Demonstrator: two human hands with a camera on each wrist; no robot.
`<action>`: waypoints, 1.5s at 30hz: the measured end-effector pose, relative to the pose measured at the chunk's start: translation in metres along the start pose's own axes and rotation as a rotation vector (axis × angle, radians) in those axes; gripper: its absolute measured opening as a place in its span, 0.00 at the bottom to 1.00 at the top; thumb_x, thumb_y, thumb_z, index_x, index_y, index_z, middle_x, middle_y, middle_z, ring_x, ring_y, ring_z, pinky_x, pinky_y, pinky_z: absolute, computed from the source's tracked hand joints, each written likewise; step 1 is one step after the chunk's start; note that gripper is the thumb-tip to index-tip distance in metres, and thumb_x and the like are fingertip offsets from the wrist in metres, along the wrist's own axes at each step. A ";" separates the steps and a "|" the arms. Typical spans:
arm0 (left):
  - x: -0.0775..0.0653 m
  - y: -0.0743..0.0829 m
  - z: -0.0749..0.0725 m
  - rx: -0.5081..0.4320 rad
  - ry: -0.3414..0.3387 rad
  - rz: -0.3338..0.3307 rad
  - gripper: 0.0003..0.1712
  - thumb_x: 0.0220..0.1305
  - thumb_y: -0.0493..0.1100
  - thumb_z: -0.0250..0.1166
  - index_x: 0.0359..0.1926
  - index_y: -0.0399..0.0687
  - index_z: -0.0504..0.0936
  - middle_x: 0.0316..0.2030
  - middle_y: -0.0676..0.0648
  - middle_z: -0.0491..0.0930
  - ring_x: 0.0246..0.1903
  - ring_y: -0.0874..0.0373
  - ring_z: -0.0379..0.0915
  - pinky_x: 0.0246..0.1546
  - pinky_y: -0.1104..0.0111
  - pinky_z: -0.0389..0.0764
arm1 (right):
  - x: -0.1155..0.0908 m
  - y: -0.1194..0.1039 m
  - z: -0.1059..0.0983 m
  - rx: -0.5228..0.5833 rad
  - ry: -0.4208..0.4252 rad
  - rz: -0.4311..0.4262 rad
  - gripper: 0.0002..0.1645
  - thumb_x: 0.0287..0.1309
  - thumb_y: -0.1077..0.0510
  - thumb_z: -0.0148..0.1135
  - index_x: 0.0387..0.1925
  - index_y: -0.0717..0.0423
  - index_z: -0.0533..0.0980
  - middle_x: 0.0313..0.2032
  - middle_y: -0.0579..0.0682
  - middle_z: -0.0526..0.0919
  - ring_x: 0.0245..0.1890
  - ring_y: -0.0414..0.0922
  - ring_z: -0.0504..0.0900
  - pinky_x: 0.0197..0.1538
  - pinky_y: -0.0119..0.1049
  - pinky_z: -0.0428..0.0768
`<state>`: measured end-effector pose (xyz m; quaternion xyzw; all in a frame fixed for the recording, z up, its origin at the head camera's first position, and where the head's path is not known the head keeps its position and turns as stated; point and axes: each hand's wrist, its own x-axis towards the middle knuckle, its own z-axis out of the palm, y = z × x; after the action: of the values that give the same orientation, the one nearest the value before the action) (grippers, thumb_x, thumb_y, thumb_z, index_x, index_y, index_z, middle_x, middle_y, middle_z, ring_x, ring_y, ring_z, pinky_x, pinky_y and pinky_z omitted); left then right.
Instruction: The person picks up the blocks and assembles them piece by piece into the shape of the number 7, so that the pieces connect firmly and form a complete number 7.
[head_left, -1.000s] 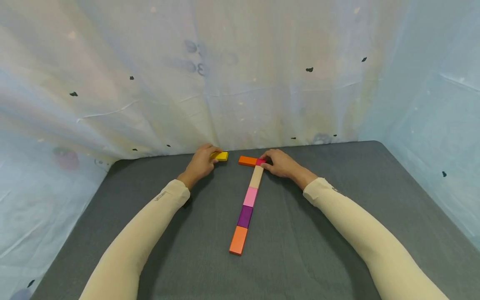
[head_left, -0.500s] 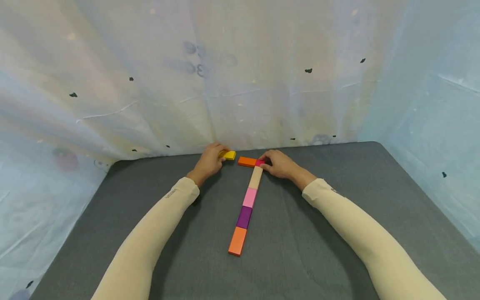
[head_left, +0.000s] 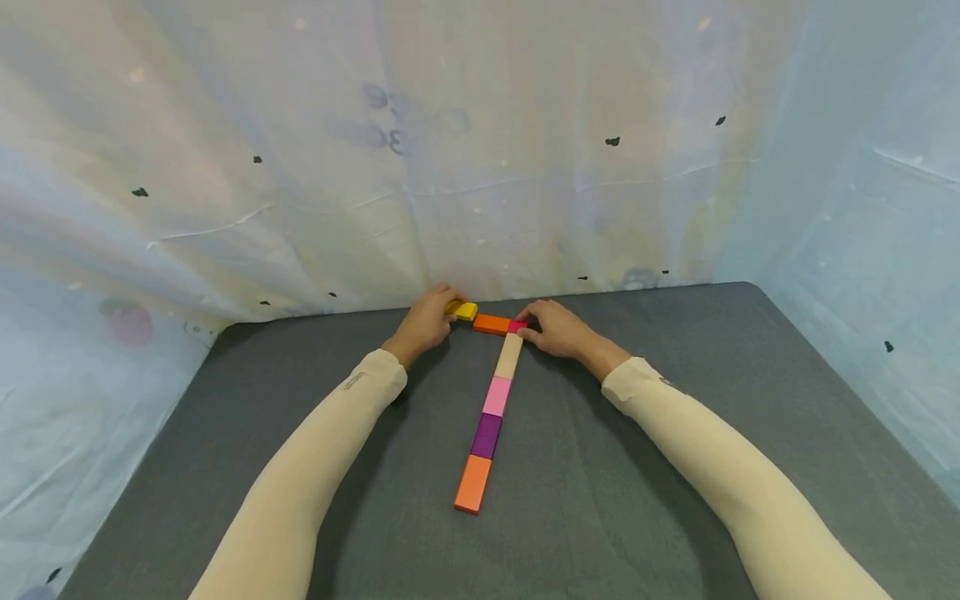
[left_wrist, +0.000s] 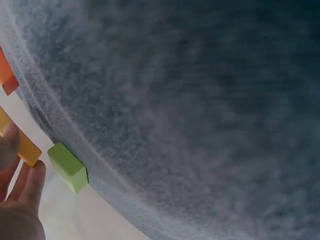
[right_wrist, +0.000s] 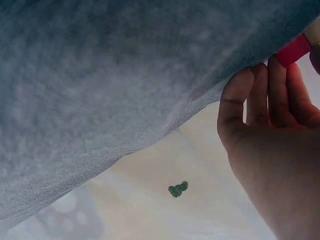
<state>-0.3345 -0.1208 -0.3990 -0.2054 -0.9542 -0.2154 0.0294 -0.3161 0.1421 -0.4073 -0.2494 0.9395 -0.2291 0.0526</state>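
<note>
My left hand (head_left: 428,321) pinches a yellow block (head_left: 467,312) between thumb and fingers near the far edge of the table. Just right of it lies an orange-red block (head_left: 492,324), its other end against a crimson block (head_left: 517,327). My right hand (head_left: 561,328) holds that crimson block by thumb and fingertips; the right wrist view shows the fingers along the crimson block's side (right_wrist: 294,50). From there a row runs toward me: a beige block (head_left: 508,357), a pink block (head_left: 497,396), a purple block (head_left: 487,436) and an orange block (head_left: 473,483).
A green block (left_wrist: 68,167) stands close to my left hand in the left wrist view; in the head view it is hidden. Dark grey cloth covers the table (head_left: 615,467). A pale sheet (head_left: 487,167) with black marks rises right behind the far edge.
My left hand has slid the yellow block rightward, up close to the orange-red block's left end. The right hand has stayed at the crimson block, and the row keeps its layout.
</note>
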 end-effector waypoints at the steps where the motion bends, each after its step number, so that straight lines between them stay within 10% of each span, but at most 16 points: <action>1: 0.000 0.000 0.000 0.009 -0.002 -0.003 0.19 0.67 0.31 0.62 0.58 0.45 0.79 0.57 0.44 0.76 0.59 0.48 0.71 0.66 0.54 0.71 | 0.000 0.000 0.000 -0.001 0.000 0.001 0.23 0.71 0.51 0.57 0.61 0.58 0.76 0.57 0.57 0.80 0.57 0.53 0.77 0.66 0.50 0.72; 27: 0.002 -0.002 0.003 0.133 -0.106 0.026 0.19 0.66 0.33 0.64 0.57 0.44 0.81 0.57 0.44 0.78 0.58 0.48 0.74 0.65 0.55 0.73 | -0.001 -0.003 0.002 -0.014 0.012 -0.011 0.23 0.71 0.50 0.58 0.60 0.58 0.76 0.57 0.57 0.80 0.57 0.53 0.76 0.67 0.50 0.72; 34: -0.002 -0.022 -0.015 -0.014 -0.063 0.031 0.20 0.66 0.29 0.60 0.58 0.41 0.80 0.60 0.41 0.78 0.64 0.44 0.70 0.67 0.50 0.68 | 0.001 -0.004 0.003 -0.014 0.012 -0.020 0.23 0.71 0.51 0.58 0.60 0.58 0.76 0.57 0.57 0.80 0.57 0.53 0.77 0.66 0.50 0.72; 45: -0.009 -0.035 -0.026 0.115 -0.116 -0.043 0.24 0.65 0.29 0.62 0.62 0.43 0.79 0.59 0.36 0.75 0.58 0.41 0.71 0.61 0.51 0.73 | 0.001 -0.004 0.003 -0.009 0.014 -0.028 0.23 0.71 0.51 0.58 0.60 0.59 0.76 0.56 0.57 0.80 0.57 0.53 0.77 0.66 0.50 0.72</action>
<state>-0.3419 -0.1642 -0.3903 -0.1949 -0.9693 -0.1485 -0.0187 -0.3145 0.1371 -0.4075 -0.2613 0.9372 -0.2271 0.0418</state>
